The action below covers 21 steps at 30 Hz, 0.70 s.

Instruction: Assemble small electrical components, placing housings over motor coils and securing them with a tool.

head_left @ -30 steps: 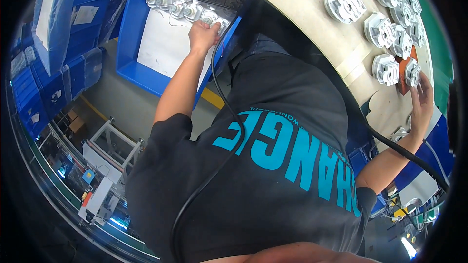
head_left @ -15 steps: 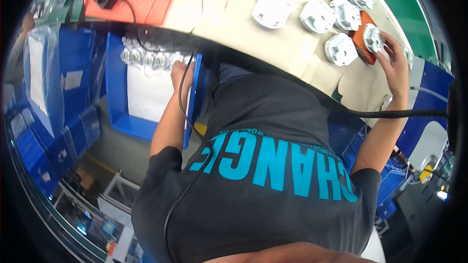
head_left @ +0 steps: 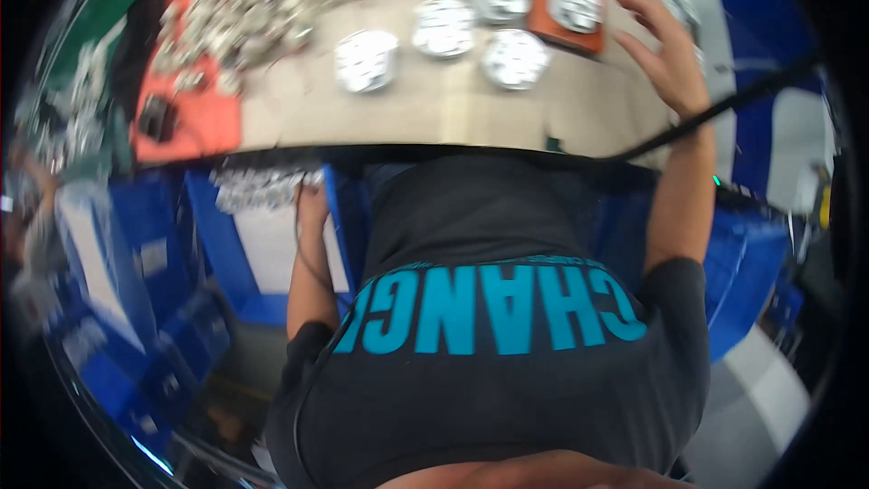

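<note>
My right hand is just right of an orange block, its thumb and fingers spread and holding nothing. On that block lies a round white plastic part. My left hand is low in a blue bin, by its right wall, next to a row of pale parts. Blur hides its fingers and anything they may hold. Several similar white parts, such as one at the left of the group, lie on the table.
A heap of small pale parts with wires covers much of an orange mat, with a black adapter-like box on it. A black cable crosses near my right forearm. More blue bins stand at the left.
My right hand has let go of the white part on the orange block and its fingers have spread. The view has swung, bringing the heap of small parts into sight. My left hand stays in the bin.
</note>
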Tool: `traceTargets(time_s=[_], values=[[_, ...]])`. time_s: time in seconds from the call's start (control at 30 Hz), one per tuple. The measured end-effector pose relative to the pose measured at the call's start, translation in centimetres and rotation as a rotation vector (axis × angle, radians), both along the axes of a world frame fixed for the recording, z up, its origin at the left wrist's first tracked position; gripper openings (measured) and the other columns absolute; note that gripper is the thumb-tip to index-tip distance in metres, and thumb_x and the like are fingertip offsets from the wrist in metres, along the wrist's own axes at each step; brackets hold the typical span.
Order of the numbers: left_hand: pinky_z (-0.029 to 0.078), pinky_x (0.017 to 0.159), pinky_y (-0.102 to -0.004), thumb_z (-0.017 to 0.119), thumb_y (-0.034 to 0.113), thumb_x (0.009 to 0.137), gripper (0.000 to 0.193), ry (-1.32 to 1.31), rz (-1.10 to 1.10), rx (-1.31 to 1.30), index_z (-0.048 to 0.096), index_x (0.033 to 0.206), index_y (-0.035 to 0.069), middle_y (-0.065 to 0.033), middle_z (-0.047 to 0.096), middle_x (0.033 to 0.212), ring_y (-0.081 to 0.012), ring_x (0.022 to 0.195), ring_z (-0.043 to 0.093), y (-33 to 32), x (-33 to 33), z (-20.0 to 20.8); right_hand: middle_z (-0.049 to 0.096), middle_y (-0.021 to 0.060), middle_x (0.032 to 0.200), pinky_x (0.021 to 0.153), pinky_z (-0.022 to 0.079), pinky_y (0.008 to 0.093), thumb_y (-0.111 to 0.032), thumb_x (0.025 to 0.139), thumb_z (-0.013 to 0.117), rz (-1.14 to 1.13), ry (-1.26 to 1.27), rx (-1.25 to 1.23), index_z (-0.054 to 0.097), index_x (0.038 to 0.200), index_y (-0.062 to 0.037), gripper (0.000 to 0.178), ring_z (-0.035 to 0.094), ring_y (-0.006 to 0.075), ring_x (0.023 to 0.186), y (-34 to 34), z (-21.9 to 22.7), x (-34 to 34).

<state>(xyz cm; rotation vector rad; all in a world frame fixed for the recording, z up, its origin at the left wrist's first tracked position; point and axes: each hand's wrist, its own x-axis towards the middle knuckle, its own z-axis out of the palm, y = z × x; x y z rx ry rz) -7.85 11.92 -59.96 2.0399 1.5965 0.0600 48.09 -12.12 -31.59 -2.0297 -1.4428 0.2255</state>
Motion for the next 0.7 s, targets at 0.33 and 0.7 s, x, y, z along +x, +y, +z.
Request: traceTargets(time_s=[0.33, 0.7], values=[[0.054, 0.065, -0.0360, 0.074, 0.032, 0.092, 0.035, 0.052, 0.072, 0.274, 0.072, 0.092, -0.003, -0.0117, 0.070, 0.075, -0.0205, 0.067, 0.066, 10.0, -1.9, 18.7, 0.062, 0.0038, 0.102, 0.081, 0.051, 0.0232, 0.009, 0.090, 0.066, -0.223, 0.063, 0.774, 0.058, 0.126, -0.0012, 0.039, 0.061, 0.0109, 0.090, 1.1, 6.9, -0.4], [0.055, 0.070, -0.0326, 0.078, 0.024, 0.088, 0.029, -0.375, -0.360, 0.413, 0.070, 0.097, -0.002, -0.0120, 0.073, 0.084, -0.0185, 0.077, 0.070, 13.4, 15.8, 30.3, 0.072, 0.0179, 0.115, 0.100, 0.054, 0.0323, -0.003, 0.098, 0.065, -0.062, -0.177, 0.893, 0.063, 0.125, 0.0052, 0.028, 0.071, 0.0227, 0.106, 5.1, 9.0, 2.2]])
